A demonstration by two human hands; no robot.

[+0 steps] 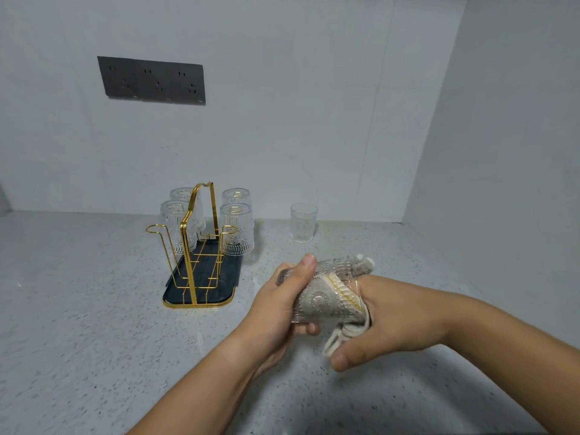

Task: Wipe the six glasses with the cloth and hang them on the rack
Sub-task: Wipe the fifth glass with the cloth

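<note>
Six glasses are in sight. One glass [326,290] lies on its side between the two hands, above the worktop [94,340]. The left hand [282,306] grips it, thumb curled over the top and fingertips wrapped under. The right hand [392,315] holds the cloth [364,266] bunched at the glass's open end. Its fingers are tucked out of sight behind cloth and glass, so how they lie cannot be told; only its thumb shows, stretched out below.

Beyond the left hand and off to its left stands one gold wire rack [188,246] on a dark tray [204,296]. Four hung glasses sit mouth down on it: two on the left side [174,221] [183,194] and two on the right side [237,229] [236,196]. Two loops nearest the hands, one on each side, are bare. One upright glass [303,222] stands on the worktop straight beyond the hands, well apart from the rack and close to the wall [314,120].

High on that wall, far beyond the left hand, is one dark socket panel [152,80] with three outlets.

The rack's frame crosses in front of the left pair of glasses. The cloth blurs the pattern of the held glass, and a loop of it hangs below the right hand's palm. Both forearms are cut off by the lower edge.
</note>
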